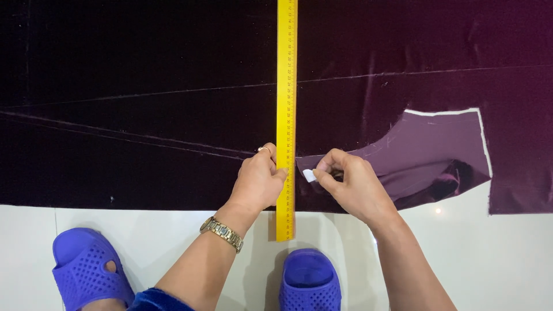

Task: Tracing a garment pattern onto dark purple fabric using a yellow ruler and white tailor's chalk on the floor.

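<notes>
A long yellow ruler (286, 86) lies upright in view across a dark purple velvet fabric (144, 144) spread on a white tiled floor. My left hand (257, 181), with a ring and a metal wristwatch, presses on the ruler's lower part from the left. My right hand (351, 184) pinches a small white piece of tailor's chalk (309, 175), its tip touching the fabric just right of the ruler's edge.
Thin chalk lines (132, 137) run across the fabric. A curved cut-out at the right shows a lighter purple layer (429, 147). Two blue perforated slippers (83, 268) (310, 279) stand on the white floor (495, 253) below the fabric's edge.
</notes>
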